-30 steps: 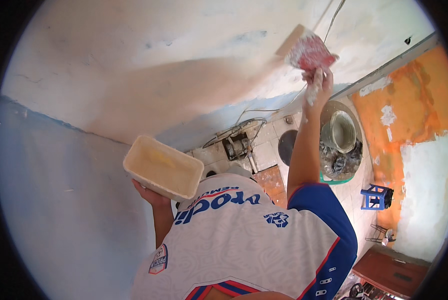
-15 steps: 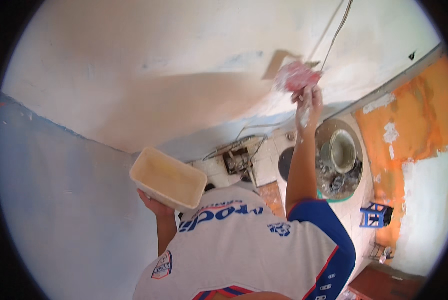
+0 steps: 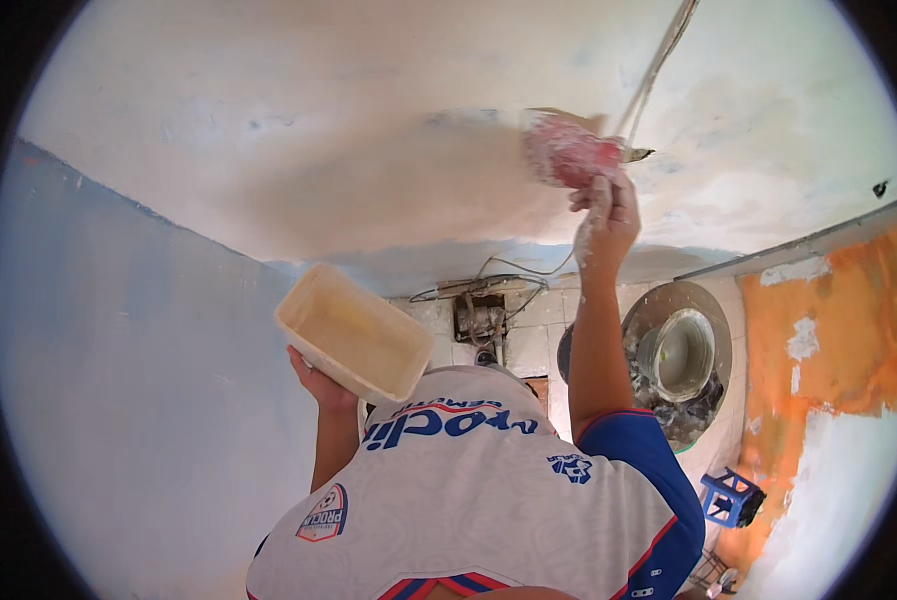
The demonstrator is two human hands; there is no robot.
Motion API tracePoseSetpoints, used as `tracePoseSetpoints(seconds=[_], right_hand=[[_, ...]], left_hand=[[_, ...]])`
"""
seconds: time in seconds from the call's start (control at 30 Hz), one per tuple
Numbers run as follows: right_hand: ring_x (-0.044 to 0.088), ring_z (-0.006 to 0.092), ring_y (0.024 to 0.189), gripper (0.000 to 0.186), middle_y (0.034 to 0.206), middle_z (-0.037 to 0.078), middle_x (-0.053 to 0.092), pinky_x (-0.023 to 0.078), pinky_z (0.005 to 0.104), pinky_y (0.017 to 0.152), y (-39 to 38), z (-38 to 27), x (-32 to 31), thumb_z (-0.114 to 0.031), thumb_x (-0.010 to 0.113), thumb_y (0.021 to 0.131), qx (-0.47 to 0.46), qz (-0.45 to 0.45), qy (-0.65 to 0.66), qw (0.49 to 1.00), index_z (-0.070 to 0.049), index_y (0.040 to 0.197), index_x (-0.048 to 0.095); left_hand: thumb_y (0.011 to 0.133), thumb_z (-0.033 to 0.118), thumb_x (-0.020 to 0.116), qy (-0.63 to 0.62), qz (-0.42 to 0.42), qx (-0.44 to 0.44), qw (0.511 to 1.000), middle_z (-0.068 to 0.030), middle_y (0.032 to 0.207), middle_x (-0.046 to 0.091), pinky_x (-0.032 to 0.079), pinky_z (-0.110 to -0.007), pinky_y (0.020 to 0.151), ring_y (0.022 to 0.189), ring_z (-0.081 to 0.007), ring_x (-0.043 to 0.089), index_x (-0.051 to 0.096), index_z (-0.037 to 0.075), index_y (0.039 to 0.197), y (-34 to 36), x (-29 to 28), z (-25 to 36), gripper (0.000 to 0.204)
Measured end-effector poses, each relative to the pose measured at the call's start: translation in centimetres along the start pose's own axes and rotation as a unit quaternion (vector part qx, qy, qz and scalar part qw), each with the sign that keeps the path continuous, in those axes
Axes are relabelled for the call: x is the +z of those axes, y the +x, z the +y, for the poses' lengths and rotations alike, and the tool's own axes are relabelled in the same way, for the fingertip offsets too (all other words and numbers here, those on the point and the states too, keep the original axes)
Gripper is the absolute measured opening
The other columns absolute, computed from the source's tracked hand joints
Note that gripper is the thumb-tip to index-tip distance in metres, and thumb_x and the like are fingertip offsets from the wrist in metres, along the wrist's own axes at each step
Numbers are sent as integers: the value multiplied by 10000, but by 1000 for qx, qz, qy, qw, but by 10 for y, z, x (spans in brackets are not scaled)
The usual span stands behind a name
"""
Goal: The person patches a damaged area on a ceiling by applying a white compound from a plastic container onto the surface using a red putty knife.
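My right hand (image 3: 609, 220) is raised toward the pale wall (image 3: 299, 190), fingers closed on a flat red putty spreader (image 3: 574, 152) smeared with white. The spreader is blurred and lies close against the wall, beside a hanging cable (image 3: 659, 70). White residue marks the fingers and the back of that hand. Lower left, my left hand (image 3: 321, 384) grips a cream rectangular tub (image 3: 339, 366) from beneath and its side. The tub is tilted, with its opening in view and a pale yellowish inside. Most of the left fingers are hidden behind it.
A blue-grey wall (image 3: 129, 330) meets the pale wall at left. On the right, a bucket (image 3: 649, 355) stands in a round, dirty basin (image 3: 714, 300). Past it are a blue stool (image 3: 726, 500) and a patched orange wall (image 3: 849, 320). Cables surround a recessed opening (image 3: 482, 318) low down.
My right hand and the spreader have shifted slightly left along the wall. The tub in my left hand sits a little higher and further right in the view, which has itself shifted.
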State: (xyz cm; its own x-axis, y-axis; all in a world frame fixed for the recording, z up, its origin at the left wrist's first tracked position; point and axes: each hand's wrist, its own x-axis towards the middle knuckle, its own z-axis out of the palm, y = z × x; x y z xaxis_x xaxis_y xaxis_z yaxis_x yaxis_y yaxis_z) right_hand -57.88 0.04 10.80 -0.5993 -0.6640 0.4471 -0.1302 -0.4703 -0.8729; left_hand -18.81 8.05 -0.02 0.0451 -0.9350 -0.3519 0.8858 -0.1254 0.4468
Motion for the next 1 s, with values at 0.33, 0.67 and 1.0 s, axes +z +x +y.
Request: tracePoseSetpoints(seconds=[0.33,0.67,1.0], right_hand=[[625,130,712,208,909,86,667,514,268,622,15,4,-22,-68,589,1010,-17,-41,-66,997,42,1181,634],[631,99,670,173,823,62,678,500,247,610,22,-7,-29,-97,624,987,-10,-69,-50,996,5,1111,691],[682,157,719,181,969,105,704,540,274,664,34,-4,-45,-75,595,1002,-85,-81,-162,980,20,1130,681]], left_hand=[[1019,629,252,-6,-1,40,999,-97,1556,397,368,-469,1149,1403,-323,412,328,151,1550,-45,3,-60,718],[1027,618,244,-21,39,100,994,-95,1552,401,371,-456,1144,1398,-319,416,337,139,1544,-71,1,-108,711],[1019,633,263,24,85,143,986,-101,1552,403,375,-459,1144,1393,-318,426,331,134,1548,-95,33,-109,730]])
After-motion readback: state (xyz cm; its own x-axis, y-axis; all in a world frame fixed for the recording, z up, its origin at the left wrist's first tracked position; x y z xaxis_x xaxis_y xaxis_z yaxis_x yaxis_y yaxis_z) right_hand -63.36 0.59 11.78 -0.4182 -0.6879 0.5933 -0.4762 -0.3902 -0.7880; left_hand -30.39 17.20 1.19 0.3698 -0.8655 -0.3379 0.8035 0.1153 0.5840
